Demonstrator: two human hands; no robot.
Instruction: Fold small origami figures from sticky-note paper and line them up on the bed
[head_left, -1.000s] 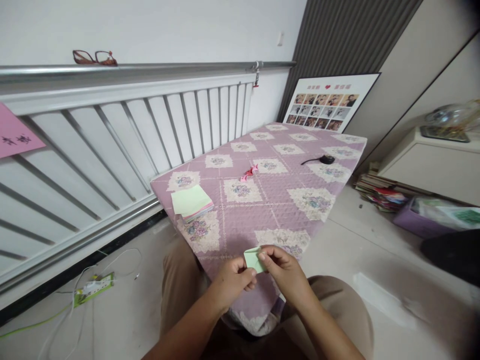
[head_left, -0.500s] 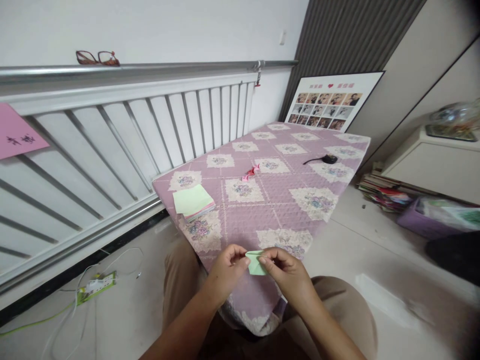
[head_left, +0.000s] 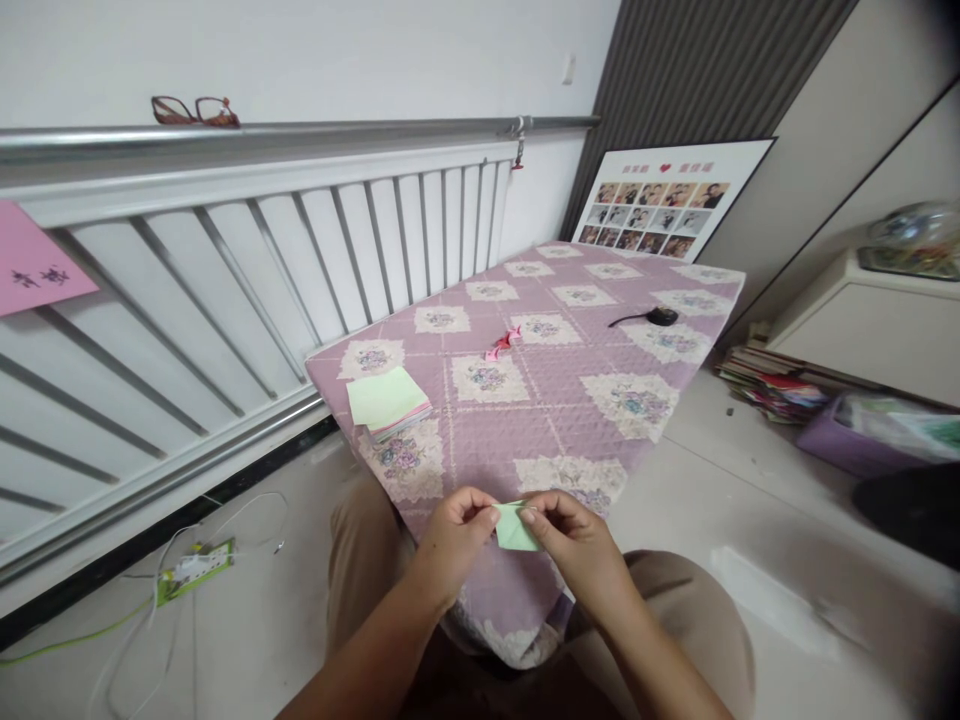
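A small folded piece of light green paper (head_left: 517, 530) is pinched by its upper corners between my two hands, above the near end of the table. My left hand (head_left: 461, 540) grips its left edge with thumb and fingers. On the right edge, my right hand (head_left: 574, 535) has its thumb over the front and its fingers behind. To the left lies a stack of coloured paper sheets (head_left: 388, 398) with a green one on top. Farther back are small pink and red folded pieces (head_left: 503, 344), touching or close together.
A purple floral cloth covers the table (head_left: 517, 430). Toward its far right rests a black object with a thin tail (head_left: 660, 316). A white railing (head_left: 300, 250) runs along the left side, with glasses (head_left: 195, 112) on top. A power strip (head_left: 196, 570) with cables lies on the floor.
The top edge of the green paper looks flatter and more closed, where a fold gaped before. Both hands stay in nearly the same place.
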